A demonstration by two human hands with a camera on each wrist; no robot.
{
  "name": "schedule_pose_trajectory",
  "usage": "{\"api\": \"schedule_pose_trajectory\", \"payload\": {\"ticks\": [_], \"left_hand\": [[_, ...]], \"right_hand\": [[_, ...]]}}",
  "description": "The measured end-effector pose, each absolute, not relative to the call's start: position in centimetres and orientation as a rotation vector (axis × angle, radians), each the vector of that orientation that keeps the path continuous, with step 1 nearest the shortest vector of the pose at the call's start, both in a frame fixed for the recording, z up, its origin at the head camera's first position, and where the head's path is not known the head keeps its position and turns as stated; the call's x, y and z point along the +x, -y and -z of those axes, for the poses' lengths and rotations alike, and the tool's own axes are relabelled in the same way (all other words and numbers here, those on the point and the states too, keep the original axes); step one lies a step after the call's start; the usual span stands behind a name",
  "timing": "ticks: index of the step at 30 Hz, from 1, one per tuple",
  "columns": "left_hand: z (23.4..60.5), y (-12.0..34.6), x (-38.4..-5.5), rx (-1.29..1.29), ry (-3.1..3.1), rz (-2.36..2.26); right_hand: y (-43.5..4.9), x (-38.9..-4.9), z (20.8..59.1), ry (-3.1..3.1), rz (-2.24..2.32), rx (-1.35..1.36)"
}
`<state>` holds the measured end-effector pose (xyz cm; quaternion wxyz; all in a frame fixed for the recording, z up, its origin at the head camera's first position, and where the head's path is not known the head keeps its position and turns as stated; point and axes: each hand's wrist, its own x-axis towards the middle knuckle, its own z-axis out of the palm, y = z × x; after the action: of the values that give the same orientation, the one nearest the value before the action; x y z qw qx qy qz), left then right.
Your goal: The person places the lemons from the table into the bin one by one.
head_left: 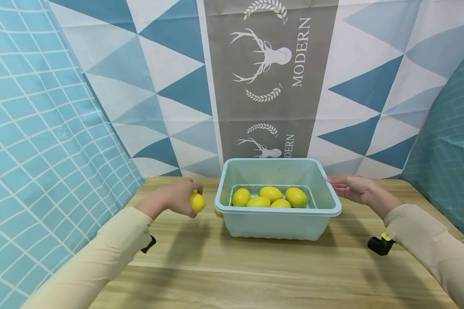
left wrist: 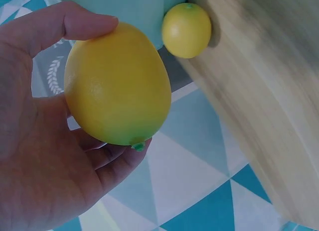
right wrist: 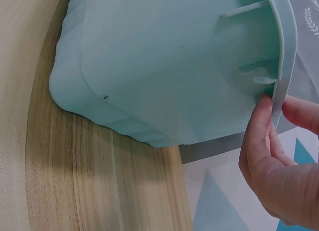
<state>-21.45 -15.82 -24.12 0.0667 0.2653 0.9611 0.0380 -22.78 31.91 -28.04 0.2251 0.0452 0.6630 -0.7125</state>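
Observation:
My left hand (head_left: 181, 197) grips a yellow lemon (left wrist: 119, 86) between thumb and fingers, raised over the table to the left of a pale blue-green plastic bin (head_left: 274, 223). The green stem end of that lemon shows in the left wrist view. Another lemon (left wrist: 187, 31) lies on the table against the bin's left side, mostly hidden by the bin in the head view. Inside the bin rest several lemons (head_left: 271, 194). At the bin's right side, my right hand (head_left: 353, 189) pinches the rim (right wrist: 285, 52), thumb on one face and fingers on the other.
Everything stands on a wood-grain table (head_left: 232, 274). A patterned cloth (head_left: 270, 103) hangs close behind the bin, with a blue tiled cloth (head_left: 42, 128) on the left and a teal one (head_left: 448, 141) on the right. Black wrist-camera parts (head_left: 380, 245) show below the sleeves.

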Motion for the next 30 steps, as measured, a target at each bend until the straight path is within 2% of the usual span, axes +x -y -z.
{"api": "schedule_pose_trajectory", "payload": {"ticks": [5, 16, 30], "left_hand": [[23.1, 15.7, -21.3, 0.760, -2.861, -0.119], [20.9, 15.7, -21.8, 0.896, -2.909, -0.145], [18.2, 13.3, -21.6, 0.926, -2.952, -0.171]], "right_hand": [[-31.9, -22.7, 28.1, -1.829, 1.970, 0.128], [-31.9, -22.9, 28.0, -1.844, 1.935, 0.123], [-31.9, -23.0, 27.9, -1.837, 1.935, 0.143]]}}
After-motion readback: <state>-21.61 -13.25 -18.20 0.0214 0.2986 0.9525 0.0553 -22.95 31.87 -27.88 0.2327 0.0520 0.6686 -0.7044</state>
